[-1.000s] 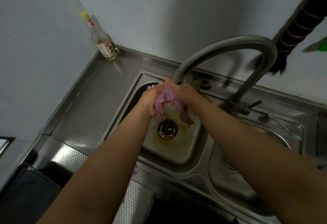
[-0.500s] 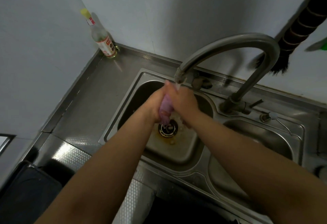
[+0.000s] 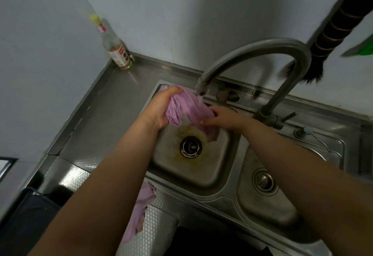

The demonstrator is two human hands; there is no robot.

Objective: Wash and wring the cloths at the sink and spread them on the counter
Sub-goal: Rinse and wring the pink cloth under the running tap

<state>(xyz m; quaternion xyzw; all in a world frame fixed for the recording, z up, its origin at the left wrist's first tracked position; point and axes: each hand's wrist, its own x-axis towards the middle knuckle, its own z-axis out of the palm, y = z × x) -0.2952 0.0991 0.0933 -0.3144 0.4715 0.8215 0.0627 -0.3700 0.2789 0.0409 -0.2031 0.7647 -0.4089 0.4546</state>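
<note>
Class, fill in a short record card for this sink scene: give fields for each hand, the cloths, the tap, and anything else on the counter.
left hand: left hand grips one end of the purple cloth
right hand: right hand grips the cloth's other end
cloth position: bunched over the left basin, under the tap spout
water: a thin stream seems to run from the spout
second cloth: second purple cloth lies on the counter's front edge, partly behind the left forearm
counter corner: bottle with a yellow cap, upright
right basin: right basin holds no cloth
</note>
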